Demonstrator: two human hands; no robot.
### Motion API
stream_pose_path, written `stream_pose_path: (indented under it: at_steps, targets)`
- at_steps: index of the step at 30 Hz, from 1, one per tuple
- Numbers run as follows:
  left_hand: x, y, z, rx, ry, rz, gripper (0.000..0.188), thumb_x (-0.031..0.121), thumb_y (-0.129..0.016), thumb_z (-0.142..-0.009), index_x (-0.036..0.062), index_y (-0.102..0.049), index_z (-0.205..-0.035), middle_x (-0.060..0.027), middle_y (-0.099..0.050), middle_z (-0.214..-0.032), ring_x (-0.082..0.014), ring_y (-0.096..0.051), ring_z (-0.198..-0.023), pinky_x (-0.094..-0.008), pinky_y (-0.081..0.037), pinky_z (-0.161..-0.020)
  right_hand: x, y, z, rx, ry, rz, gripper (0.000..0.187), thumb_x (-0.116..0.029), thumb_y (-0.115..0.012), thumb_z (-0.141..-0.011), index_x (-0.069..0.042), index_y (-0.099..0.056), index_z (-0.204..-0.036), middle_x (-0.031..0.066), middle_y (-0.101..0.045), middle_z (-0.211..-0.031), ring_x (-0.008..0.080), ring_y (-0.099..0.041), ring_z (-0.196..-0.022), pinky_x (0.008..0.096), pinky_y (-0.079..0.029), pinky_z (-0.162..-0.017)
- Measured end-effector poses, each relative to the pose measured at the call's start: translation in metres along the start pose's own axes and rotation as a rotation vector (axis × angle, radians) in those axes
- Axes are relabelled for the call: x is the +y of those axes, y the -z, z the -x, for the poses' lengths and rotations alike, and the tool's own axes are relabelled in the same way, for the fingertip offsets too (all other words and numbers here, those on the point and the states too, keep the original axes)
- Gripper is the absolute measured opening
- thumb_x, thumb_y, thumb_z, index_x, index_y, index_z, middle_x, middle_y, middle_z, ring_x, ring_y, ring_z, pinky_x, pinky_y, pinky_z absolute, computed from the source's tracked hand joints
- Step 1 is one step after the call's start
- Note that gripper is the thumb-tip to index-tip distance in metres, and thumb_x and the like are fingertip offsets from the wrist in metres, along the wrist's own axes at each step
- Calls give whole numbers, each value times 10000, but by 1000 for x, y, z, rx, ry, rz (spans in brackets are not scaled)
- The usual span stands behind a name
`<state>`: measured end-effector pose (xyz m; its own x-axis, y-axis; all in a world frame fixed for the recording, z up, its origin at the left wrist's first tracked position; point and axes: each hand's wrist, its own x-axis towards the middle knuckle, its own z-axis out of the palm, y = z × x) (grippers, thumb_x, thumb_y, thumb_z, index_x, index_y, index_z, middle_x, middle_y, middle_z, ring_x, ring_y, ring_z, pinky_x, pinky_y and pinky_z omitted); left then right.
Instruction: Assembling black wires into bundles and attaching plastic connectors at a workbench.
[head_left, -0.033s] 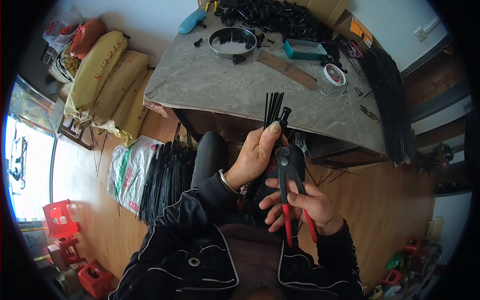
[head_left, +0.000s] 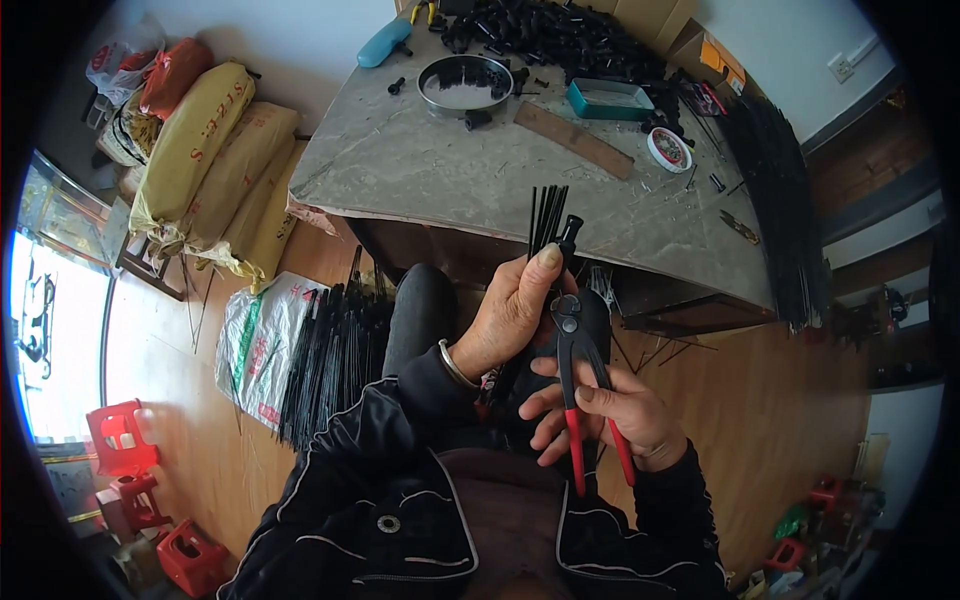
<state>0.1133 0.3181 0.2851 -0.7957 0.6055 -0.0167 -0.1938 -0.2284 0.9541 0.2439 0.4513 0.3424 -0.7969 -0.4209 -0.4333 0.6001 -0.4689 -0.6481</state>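
My left hand (head_left: 515,305) is closed around a bundle of thin black rods (head_left: 546,215), which stick up past the thumb. A black tube-shaped piece with a flared end (head_left: 570,232) juts out beside them in the same grip. My right hand (head_left: 620,410) holds red-handled pincers (head_left: 572,345), with the thumb over one handle and the other fingers loosely spread around the grips. The pincers' jaws touch or lie close to the work just below my left hand; whether they grip anything is hidden.
A grey-topped table (head_left: 420,180) stands ahead, bearing a pile of black parts (head_left: 560,35), a round metal dish (head_left: 440,97), a teal box (head_left: 625,112), a flat bar (head_left: 572,140) and small pliers (head_left: 738,227). Long black rods (head_left: 335,350) lean by my left leg. Stuffed sacks (head_left: 200,140) stand left.
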Motion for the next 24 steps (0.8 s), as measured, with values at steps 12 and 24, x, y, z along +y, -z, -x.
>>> stream_pose_path:
  at_steps: [12, 24]
  targets:
    - [1, -1, 1, -27, -14, -6, 631, 587, -363, -962, 23, -601, -807, 17, -527, -612, -41, -445, -486, -191, -344, -431, -4, -2, 6, -3, -37, -9, 587, -256, -486, -978, 35, -244, -1426, 252, -528, -1211, 321, -625, -992, 439, -552, -801]
    - [7, -1, 7, -66, 37, 51, 610, 569, -370, -968, 21, -593, -820, 14, -504, -595, -38, -419, -450, -194, -311, -406, 4, -2, 5, 7, -36, -131, 475, -189, -480, -966, 17, -331, -1368, 100, -538, -784, 127, -479, -507, 300, -453, -459]
